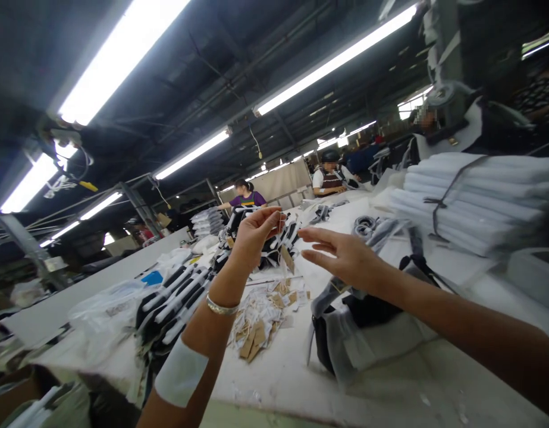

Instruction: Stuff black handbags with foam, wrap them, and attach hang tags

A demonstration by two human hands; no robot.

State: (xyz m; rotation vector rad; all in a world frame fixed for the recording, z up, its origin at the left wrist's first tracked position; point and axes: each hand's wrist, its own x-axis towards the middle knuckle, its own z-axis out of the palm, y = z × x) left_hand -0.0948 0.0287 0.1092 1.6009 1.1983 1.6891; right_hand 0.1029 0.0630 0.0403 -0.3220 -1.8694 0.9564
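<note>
My left hand (pixel 260 232) is raised over the table with thumb and fingertips pinched on a thin pale string. A brown hang tag (pixel 286 260) dangles below those fingertips, apparently from that string. To its right, my right hand (pixel 341 255) is open, fingers stretched toward the left hand and holding nothing. Beneath both hands lies a loose pile of hang tags (pixel 267 315), white and brown, with strings. A black-and-grey bag (pixel 358 339) with straps rests on the table under my right forearm.
Stacked black-and-white pieces (pixel 173 303) lie left, beside clear plastic wrapping (pixel 113 309). A tied bundle of white padded pieces (pixel 474 196) stands right on the white table (pixel 274 386). Two co-workers, one in purple (pixel 247 197) and one in a dark vest (pixel 331 178), are across the table.
</note>
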